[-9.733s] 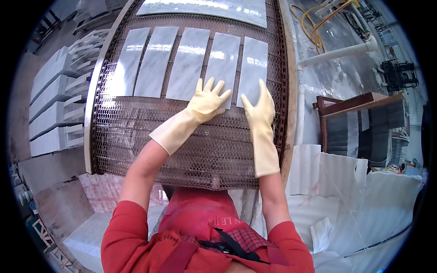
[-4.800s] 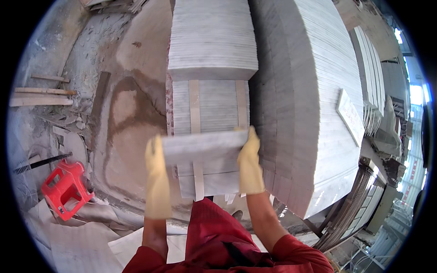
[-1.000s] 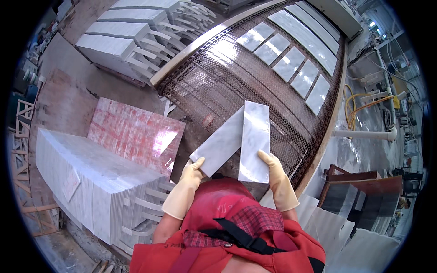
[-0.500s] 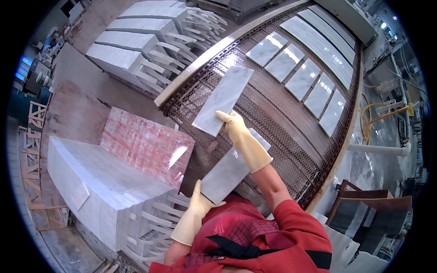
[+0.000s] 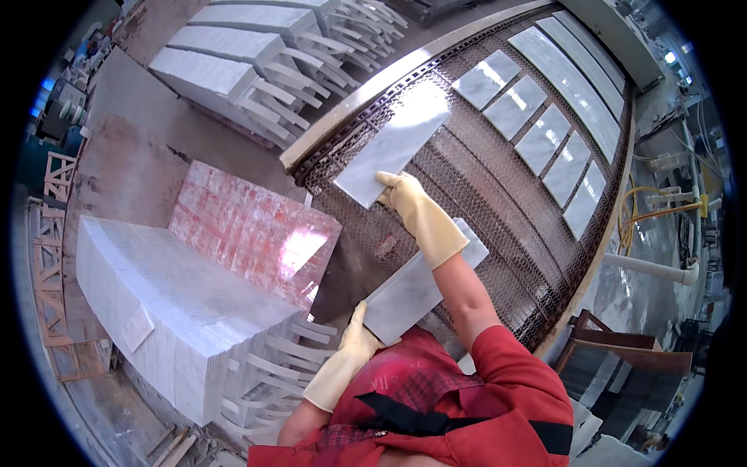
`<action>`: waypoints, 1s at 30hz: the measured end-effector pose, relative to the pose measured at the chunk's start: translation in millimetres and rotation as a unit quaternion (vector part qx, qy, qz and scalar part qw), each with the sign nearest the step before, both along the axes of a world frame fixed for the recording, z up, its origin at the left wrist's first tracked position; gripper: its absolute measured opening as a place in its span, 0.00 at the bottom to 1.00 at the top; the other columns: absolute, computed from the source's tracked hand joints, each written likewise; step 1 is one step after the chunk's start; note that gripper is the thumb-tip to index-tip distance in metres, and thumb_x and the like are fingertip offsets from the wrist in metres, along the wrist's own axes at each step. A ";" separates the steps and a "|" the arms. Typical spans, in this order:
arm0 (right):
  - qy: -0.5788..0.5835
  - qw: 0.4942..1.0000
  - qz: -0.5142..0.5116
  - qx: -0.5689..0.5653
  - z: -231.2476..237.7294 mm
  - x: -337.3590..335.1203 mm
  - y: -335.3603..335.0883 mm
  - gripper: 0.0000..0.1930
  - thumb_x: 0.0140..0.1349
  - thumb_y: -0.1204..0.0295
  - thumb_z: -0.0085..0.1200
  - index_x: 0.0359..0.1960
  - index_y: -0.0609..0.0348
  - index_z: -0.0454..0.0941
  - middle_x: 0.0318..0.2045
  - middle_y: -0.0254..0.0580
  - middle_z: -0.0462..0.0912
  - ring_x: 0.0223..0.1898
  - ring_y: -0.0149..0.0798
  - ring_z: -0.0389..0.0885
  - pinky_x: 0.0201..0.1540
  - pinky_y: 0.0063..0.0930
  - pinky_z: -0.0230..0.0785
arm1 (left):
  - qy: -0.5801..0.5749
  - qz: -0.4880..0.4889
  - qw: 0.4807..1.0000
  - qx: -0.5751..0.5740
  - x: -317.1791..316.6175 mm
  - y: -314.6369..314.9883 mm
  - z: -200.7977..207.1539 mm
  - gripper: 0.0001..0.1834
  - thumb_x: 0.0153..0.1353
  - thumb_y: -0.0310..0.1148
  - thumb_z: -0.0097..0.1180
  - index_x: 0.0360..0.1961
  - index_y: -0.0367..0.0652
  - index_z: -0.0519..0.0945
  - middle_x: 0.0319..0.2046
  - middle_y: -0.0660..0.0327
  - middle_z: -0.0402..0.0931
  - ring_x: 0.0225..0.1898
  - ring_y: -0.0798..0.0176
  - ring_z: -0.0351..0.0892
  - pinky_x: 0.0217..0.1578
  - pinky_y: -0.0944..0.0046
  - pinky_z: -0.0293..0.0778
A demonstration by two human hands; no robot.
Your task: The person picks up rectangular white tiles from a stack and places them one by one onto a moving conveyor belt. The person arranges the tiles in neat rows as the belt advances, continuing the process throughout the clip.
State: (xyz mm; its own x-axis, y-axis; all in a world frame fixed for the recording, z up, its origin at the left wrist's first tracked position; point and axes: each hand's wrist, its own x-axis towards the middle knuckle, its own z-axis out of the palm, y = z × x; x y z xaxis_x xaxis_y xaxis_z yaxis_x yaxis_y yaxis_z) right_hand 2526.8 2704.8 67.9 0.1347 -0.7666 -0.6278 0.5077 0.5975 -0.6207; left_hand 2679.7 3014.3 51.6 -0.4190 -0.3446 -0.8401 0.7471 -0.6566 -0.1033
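Note:
My gloved right hand (image 5: 403, 194) grips the near edge of a pale grey-veined marble tile (image 5: 393, 152), with the fingertips partly hidden. This tile lies at or just above the metal mesh belt (image 5: 498, 202), near its left corner; glare whitens its far end. Close to my body, my gloved left hand (image 5: 356, 342) holds a second marble tile (image 5: 408, 292) by its near end. The far part of that tile passes beneath my right forearm and reaches over the belt's near edge. Both gloves are cream rubber.
Several marble tiles (image 5: 514, 105) lie in rows farther along the belt. A tall stack of marble slabs (image 5: 187, 311) with pale straps stands at left, beside a red-stained board (image 5: 249, 233). More strapped stacks (image 5: 210, 74) stand beyond. Yellow hoses (image 5: 634, 210) hang at right.
The tile in my right hand has come down flatter toward the belt and turned slightly. My left hand keeps its tile near my body. The whole view has shifted a little.

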 end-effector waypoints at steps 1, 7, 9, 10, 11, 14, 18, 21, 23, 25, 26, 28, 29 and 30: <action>-0.006 1.000 -0.005 0.009 2.8 1.4 1.6 0.21 0.75 0.77 0.56 0.67 0.68 0.73 0.63 0.55 0.82 0.59 0.51 0.87 0.65 0.45 0.81 | -0.006 0.000 1.000 0.014 -1.5 -3.2 6.7 0.38 0.79 0.61 0.44 0.81 0.53 0.61 0.80 0.56 0.59 0.81 0.40 0.55 0.70 0.14 0.49; 0.020 1.000 -0.002 0.022 7.0 8.5 1.5 0.18 0.77 0.76 0.54 0.66 0.64 0.75 0.62 0.52 0.83 0.60 0.50 0.86 0.65 0.46 0.80 | -0.036 -0.020 0.999 0.012 0.7 -14.3 26.1 0.39 0.79 0.60 0.44 0.81 0.50 0.60 0.81 0.56 0.59 0.81 0.39 0.54 0.71 0.15 0.50; 0.029 0.999 0.017 0.020 2.3 7.0 -0.9 0.20 0.77 0.76 0.53 0.69 0.66 0.72 0.64 0.54 0.81 0.63 0.52 0.84 0.70 0.49 0.77 | -0.030 -0.021 0.999 0.012 0.9 -14.6 24.7 0.39 0.79 0.60 0.45 0.81 0.50 0.60 0.81 0.56 0.59 0.81 0.39 0.54 0.71 0.16 0.50; 0.025 0.999 0.021 0.018 -0.2 5.7 -0.4 0.21 0.78 0.75 0.53 0.69 0.66 0.71 0.65 0.55 0.80 0.64 0.53 0.83 0.71 0.50 0.75 | -0.027 -0.023 0.999 0.010 2.5 -13.1 21.5 0.39 0.79 0.60 0.45 0.81 0.51 0.60 0.81 0.56 0.59 0.81 0.39 0.55 0.72 0.17 0.50; 0.022 0.999 0.026 0.016 5.0 6.1 -0.7 0.22 0.78 0.75 0.52 0.70 0.67 0.70 0.66 0.55 0.79 0.65 0.55 0.82 0.73 0.51 0.74 | -0.023 -0.025 0.999 0.006 1.9 -18.2 24.6 0.38 0.79 0.60 0.45 0.81 0.52 0.61 0.81 0.57 0.59 0.80 0.39 0.55 0.72 0.18 0.51; 0.041 0.997 0.064 -0.005 27.5 -1.1 15.5 0.25 0.81 0.67 0.48 0.73 0.67 0.66 0.67 0.57 0.78 0.66 0.55 0.81 0.74 0.49 0.72 | -0.032 -0.036 0.998 0.035 -0.5 -26.3 41.5 0.42 0.76 0.63 0.50 0.81 0.50 0.61 0.80 0.57 0.61 0.81 0.47 0.55 0.77 0.33 0.53; 0.147 0.971 0.185 -0.038 63.0 -10.8 39.3 0.31 0.80 0.59 0.49 0.78 0.59 0.63 0.72 0.54 0.74 0.68 0.52 0.80 0.74 0.46 0.71 | -0.061 -0.145 0.972 -0.175 19.8 19.0 -42.7 0.45 0.73 0.64 0.54 0.80 0.48 0.60 0.79 0.55 0.62 0.80 0.50 0.58 0.74 0.39 0.58; 0.299 0.902 0.287 -0.117 67.2 -33.8 51.1 0.31 0.79 0.56 0.51 0.80 0.50 0.64 0.75 0.46 0.72 0.69 0.47 0.79 0.75 0.43 0.69 | -0.138 -0.204 0.935 -0.257 16.2 10.9 -37.1 0.40 0.79 0.60 0.47 0.81 0.47 0.59 0.80 0.53 0.59 0.78 0.38 0.58 0.66 0.17 0.65; 0.404 0.847 0.306 -0.162 86.8 -47.0 53.4 0.28 0.79 0.58 0.52 0.78 0.47 0.69 0.75 0.41 0.74 0.70 0.43 0.78 0.76 0.41 0.67 | -0.197 -0.246 0.913 -0.257 13.1 3.6 -13.3 0.40 0.79 0.61 0.46 0.81 0.47 0.59 0.80 0.53 0.58 0.79 0.39 0.58 0.67 0.18 0.64; 0.446 0.854 0.229 -0.141 104.1 -65.8 36.0 0.27 0.79 0.61 0.53 0.77 0.49 0.70 0.74 0.42 0.74 0.73 0.44 0.75 0.78 0.40 0.63 | -0.104 -0.144 0.976 -0.124 13.9 -7.4 -6.6 0.42 0.77 0.64 0.47 0.80 0.49 0.60 0.80 0.54 0.60 0.79 0.42 0.59 0.70 0.20 0.58; 0.472 0.849 0.191 -0.139 105.2 -78.0 24.2 0.27 0.79 0.62 0.54 0.76 0.49 0.70 0.74 0.42 0.75 0.74 0.44 0.74 0.79 0.39 0.62 | -0.016 -0.053 0.998 -0.018 14.3 -10.5 -7.3 0.43 0.75 0.66 0.49 0.80 0.50 0.60 0.80 0.54 0.61 0.79 0.43 0.60 0.73 0.22 0.54; 0.604 0.762 0.146 -0.181 79.8 -118.2 -22.7 0.27 0.77 0.61 0.56 0.75 0.51 0.71 0.70 0.45 0.78 0.72 0.45 0.75 0.78 0.39 0.64 | -0.028 -0.056 0.997 -0.039 16.4 -3.6 -19.2 0.41 0.77 0.65 0.45 0.81 0.52 0.60 0.80 0.53 0.60 0.79 0.38 0.59 0.68 0.13 0.53; 0.680 0.690 0.143 -0.202 71.7 -136.6 -45.4 0.26 0.76 0.61 0.58 0.73 0.53 0.73 0.66 0.46 0.81 0.68 0.46 0.78 0.74 0.41 0.68 | -0.041 -0.053 0.997 -0.032 14.5 -4.9 -19.4 0.40 0.77 0.64 0.44 0.81 0.52 0.60 0.80 0.53 0.59 0.79 0.37 0.59 0.67 0.12 0.53; 0.754 0.609 0.131 -0.211 64.6 -155.3 -67.5 0.26 0.75 0.60 0.59 0.70 0.55 0.75 0.62 0.47 0.84 0.65 0.47 0.81 0.70 0.42 0.71 | -0.052 -0.051 0.997 -0.025 12.7 -6.9 -18.5 0.40 0.78 0.63 0.43 0.81 0.52 0.60 0.80 0.53 0.59 0.79 0.36 0.59 0.67 0.10 0.53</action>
State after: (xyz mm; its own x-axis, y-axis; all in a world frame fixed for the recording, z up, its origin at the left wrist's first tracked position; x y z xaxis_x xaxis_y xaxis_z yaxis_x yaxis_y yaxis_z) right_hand 2371.5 2637.3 132.5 -0.1986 -0.9785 0.0553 -0.9067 0.1620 -0.3893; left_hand 2692.4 3007.4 33.1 -0.3650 -0.3470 -0.8639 0.6808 -0.7325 0.0066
